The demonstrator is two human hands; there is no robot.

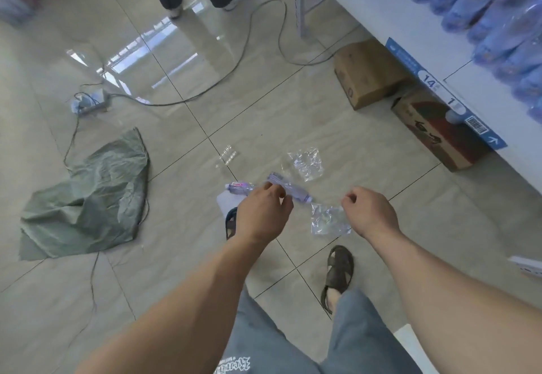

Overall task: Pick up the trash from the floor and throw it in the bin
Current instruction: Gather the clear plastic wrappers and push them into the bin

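Head cam shows we're mid-pickup: left hand [264, 212] pinches a crushed plastic bottle [289, 187], right hand [371, 212] pinches a clear plastic wrapper [327, 219] just off the floor, so next I'd guess find the bin, which isn't visible.

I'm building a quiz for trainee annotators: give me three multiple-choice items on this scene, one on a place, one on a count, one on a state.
1. Where is the green sack? A on a chair; B on the floor; C in a bin.
2. How many cardboard boxes sit under the shelf? A two; B one; C four.
3. The left hand is: A flat open; B fisted, empty; C gripping a bottle.
Key: B, it lies spread on the tiles; A, two stand side by side; C, the fingers curl round it.
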